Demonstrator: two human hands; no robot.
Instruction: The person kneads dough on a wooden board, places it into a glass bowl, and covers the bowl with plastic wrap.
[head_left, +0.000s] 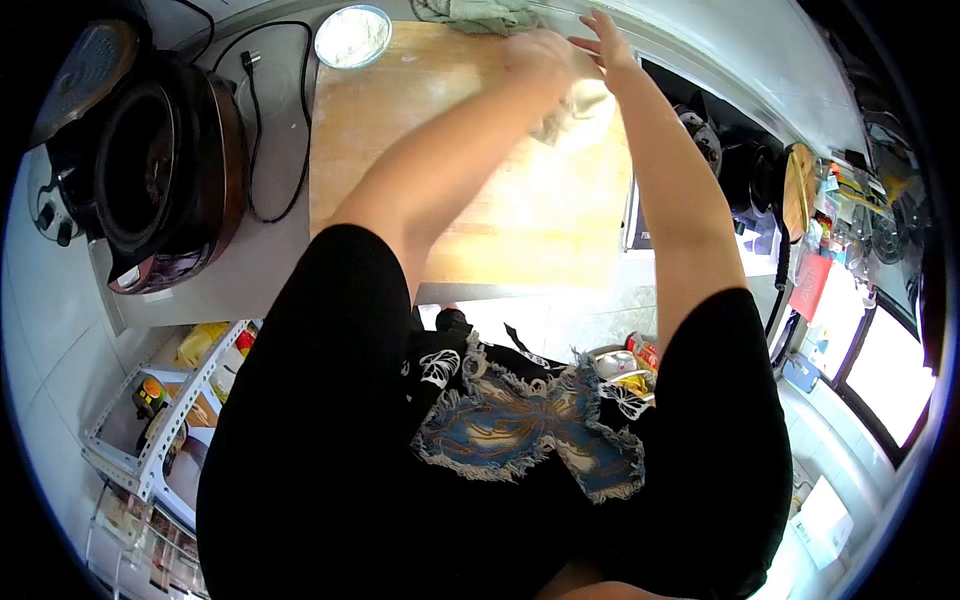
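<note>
Bowl (353,36) of flour, both hands on dough (578,112), cooker (160,165) open

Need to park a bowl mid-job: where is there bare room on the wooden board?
Bare: the wooden board's near half, and its left strip below the flour bowl. Crowded: the far right corner, where left hand, right hand, dough and cloth meet.

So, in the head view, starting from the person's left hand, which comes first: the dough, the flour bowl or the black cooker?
From the left hand:
1. Dough, right under the hand on the wooden board, between both hands.
2. Flour bowl, to the left, at the board's far corner.
3. Black cooker, farthest, well left of the board on the counter.
</note>
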